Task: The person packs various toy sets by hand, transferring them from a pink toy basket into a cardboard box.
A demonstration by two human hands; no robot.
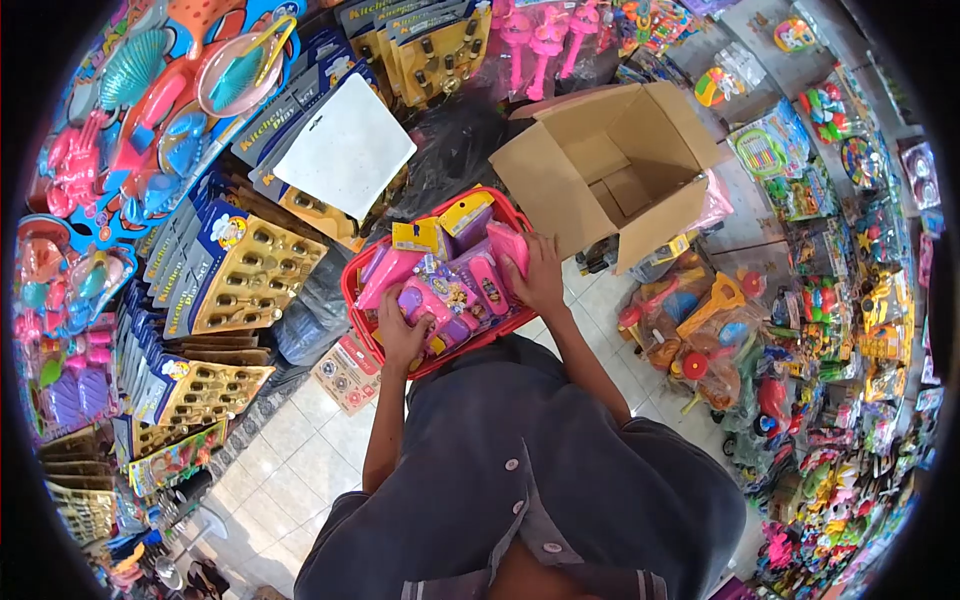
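Note:
A red plastic basket sits against my chest, filled with several pink and purple packaged toys with yellow header cards. My left hand grips a purple toy pack at the basket's near left side. My right hand rests with fingers spread over a pink toy pack at the basket's right side. Both forearms reach forward from my dark grey buttoned shirt.
An open empty cardboard box stands just beyond the basket. Blue and yellow kitchen play-set packs are stacked at left. Bagged and hanging toys crowd the right. A tiled floor shows at lower left.

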